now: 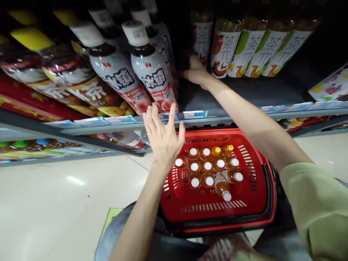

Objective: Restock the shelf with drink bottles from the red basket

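Note:
My left hand [164,136] is open, its fingers spread over the shelf's front edge. Its fingertips are at the base of the front plum-drink bottle [154,76], which has a white cap and a pale blue-grey label. Deep on the shelf, my right hand [195,72] reaches into the dark gap between these bottles and the tea-drink bottles [227,50] with white labels. The right fingers are lost in shadow, and I cannot see whether they hold anything. Below my hands stands a red shopping basket [217,217] containing several small amber bottles [208,166], most with white caps.
Yellow-capped tea bottles [73,72] stand at the left of the shelf. A price tag [195,114] runs along the shelf edge [233,117]. More bottles [54,145] fill a lower shelf at the left. The pale tiled floor [62,206] lies beside the basket.

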Demonstrator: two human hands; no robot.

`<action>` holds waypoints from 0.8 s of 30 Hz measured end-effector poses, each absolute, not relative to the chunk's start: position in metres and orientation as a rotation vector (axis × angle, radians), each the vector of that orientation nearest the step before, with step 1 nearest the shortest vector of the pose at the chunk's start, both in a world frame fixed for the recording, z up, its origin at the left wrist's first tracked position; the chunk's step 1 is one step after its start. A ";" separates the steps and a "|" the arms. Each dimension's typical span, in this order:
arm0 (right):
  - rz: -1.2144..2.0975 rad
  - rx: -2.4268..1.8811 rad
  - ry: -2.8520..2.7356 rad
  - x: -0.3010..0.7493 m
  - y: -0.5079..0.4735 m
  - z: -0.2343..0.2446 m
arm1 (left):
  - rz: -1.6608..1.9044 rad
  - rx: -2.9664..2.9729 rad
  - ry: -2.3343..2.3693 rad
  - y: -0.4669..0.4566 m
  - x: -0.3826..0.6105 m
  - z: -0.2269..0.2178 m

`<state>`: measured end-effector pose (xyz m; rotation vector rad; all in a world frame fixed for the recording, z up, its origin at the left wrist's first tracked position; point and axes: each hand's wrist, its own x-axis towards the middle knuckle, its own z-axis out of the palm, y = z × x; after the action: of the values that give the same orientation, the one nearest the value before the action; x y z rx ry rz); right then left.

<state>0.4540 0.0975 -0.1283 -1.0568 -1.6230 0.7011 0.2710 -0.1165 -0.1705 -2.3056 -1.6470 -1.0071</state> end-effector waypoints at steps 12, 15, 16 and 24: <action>0.525 -1.548 -2.325 0.623 -0.226 -0.177 | -1.014 -2.469 -1.563 -0.131 0.268 -0.177; 0.452 -1.667 -2.499 0.636 -0.236 -0.210 | -0.790 -2.599 -1.444 -0.139 0.277 -0.184; 0.464 -1.682 -2.541 0.633 -0.233 -0.216 | -0.706 -2.650 -1.397 -0.142 0.280 -0.187; 0.618 -2.032 -2.594 0.587 -0.211 -0.261 | -0.289 -2.858 -1.131 -0.150 0.285 -0.209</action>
<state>0.5873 -0.2107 -0.2612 -2.0320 -2.5936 0.6178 0.2846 -0.1499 -0.2092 -2.8579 -1.1312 -0.2886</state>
